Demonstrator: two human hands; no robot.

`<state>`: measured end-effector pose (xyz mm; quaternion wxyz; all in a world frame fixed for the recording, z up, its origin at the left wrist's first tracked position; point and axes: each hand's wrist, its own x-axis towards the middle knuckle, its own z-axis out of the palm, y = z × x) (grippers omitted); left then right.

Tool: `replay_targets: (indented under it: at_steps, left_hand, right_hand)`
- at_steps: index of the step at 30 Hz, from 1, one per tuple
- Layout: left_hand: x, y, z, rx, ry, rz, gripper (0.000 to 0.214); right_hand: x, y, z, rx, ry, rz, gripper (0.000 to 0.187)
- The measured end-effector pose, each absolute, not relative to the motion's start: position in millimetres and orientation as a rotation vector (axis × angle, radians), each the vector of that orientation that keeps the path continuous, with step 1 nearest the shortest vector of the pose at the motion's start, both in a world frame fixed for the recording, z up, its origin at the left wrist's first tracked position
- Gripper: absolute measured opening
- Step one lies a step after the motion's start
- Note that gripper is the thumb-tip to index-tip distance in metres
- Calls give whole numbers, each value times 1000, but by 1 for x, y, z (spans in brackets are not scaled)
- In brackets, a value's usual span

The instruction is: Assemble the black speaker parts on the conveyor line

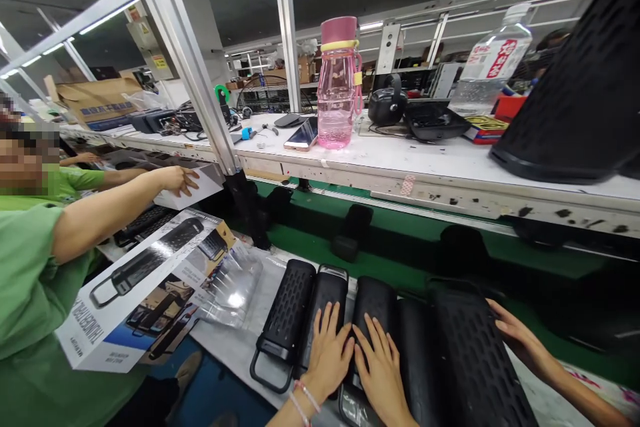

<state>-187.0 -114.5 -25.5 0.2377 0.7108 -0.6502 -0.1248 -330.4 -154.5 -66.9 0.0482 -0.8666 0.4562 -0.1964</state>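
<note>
Left hand (327, 355) and right hand (383, 368) lie open and flat on the black speakers (374, 303), which look rigid and probably hefty; grip the carry loop (267, 375) at 7 o'clock

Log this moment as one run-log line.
left hand flat on black speakers | right hand flat beside it | both open | printed box at left

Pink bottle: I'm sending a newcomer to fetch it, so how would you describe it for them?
Look at the long white shelf running above the green belt. Near its middle, just right of a metal post, the pink bottle stands upright beside a phone lying flat. Unlike the clear bottle with a red label farther right, it is tinted pink, with a pink lid and a yellow band.
</note>
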Motion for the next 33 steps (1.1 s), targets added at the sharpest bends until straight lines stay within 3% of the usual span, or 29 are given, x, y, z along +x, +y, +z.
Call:
replay_targets:
  at_steps: [5, 10, 12, 20, 25, 29, 33]
  left_hand:
    - [-139, -120, -3, 2279, -1434, -263, 44]
    - [-74, -116, -8, 2429, -1131, -521, 97]
    - [-60, -113, -14, 2399, -1089, -663, 105]
    - [-46, -107, -10, 2264, -949, -772, 91]
    - [-38, -93, 20, 2155, -878, -768, 82]
    - [-60, -88, 61, 1854, -805, -887, 76]
    - [-116, -100, 85, 1485, -623, -1201, 83]
  right_hand:
    - [-331, -152, -66, -2619, 1391, -644, 41]
    - [-331, -152, -65, -2606, 1394, -638, 41]
    - [-331, -152, -64, -2607, 1388, -639, 41]
    - [-331, -152, -63, -2607, 1402, -617, 41]
    - [-331, -154, -59, -2476, 1378, -612, 39]
    - [-331, -146, -41, -2100, 1334, -694, 44]
    - [-334, -124, 1, -1681, 1270, -779, 57]
